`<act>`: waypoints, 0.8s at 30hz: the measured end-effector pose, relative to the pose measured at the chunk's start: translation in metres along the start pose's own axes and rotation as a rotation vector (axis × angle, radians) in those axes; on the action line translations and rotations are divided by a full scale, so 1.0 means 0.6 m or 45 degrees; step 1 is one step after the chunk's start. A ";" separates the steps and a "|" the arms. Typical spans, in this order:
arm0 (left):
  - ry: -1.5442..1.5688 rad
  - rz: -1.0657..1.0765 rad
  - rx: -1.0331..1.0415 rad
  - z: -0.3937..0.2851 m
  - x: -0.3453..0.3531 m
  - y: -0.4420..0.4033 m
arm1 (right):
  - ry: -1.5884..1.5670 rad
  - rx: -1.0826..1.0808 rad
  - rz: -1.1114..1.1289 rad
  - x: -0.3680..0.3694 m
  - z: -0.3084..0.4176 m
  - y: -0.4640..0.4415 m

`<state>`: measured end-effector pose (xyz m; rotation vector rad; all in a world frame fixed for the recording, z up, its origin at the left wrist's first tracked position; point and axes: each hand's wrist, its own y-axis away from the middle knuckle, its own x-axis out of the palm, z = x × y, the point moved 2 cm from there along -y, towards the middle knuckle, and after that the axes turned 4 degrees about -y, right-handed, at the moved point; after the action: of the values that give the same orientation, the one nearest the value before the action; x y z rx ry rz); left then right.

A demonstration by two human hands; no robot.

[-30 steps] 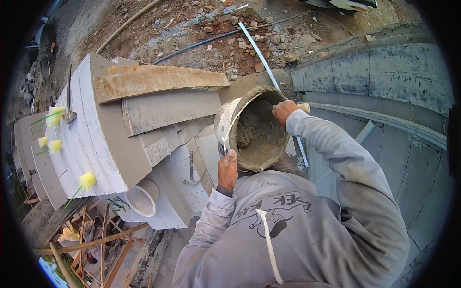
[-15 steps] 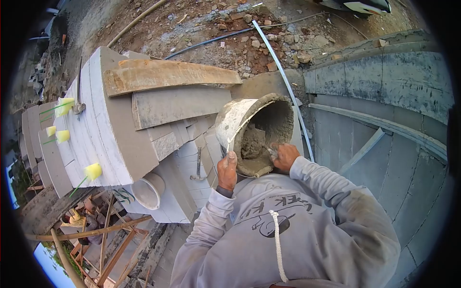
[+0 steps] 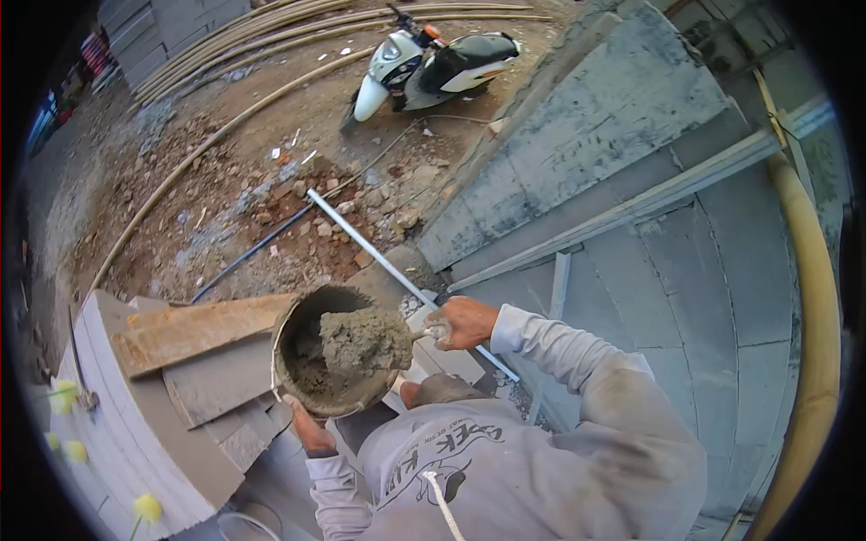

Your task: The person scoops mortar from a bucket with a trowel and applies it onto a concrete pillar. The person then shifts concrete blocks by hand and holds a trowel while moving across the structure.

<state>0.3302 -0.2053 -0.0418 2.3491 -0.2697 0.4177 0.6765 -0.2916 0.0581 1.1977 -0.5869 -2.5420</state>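
Observation:
My right hand [image 3: 462,323] is wrapped round the handle of a trowel, whose blade is hidden under a heap of wet grey mortar [image 3: 365,340]. That heap is over the mouth of a mortar-coated bucket [image 3: 289,347]. At the bucket's near left rim, my left hand [image 3: 309,426] has its fingers closed on the rim or its wire handle; which of the two is too small to tell. More mortar shows inside the bucket, below the raised heap.
Boards [image 3: 203,334] lie on pale blocks [image 3: 135,433] at the left. A metal bar [image 3: 370,245] slants beside the bucket. To the right rises a grey block wall [image 3: 667,279] with a ledge. A scooter [image 3: 433,68] stands beyond on rubble ground.
The view has swung up and right, bringing the whole scooter in. My right hand has lifted a trowel load of mortar out of the bucket; my left hand has stayed at the rim.

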 end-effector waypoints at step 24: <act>-0.246 -0.140 -0.065 0.001 0.007 -0.071 | -1.209 0.010 -1.589 -0.650 -0.074 0.446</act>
<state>0.3471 -0.1756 -0.0674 2.3432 -0.2379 0.1291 0.9721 -0.3806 0.4190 0.1506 0.1337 -4.1506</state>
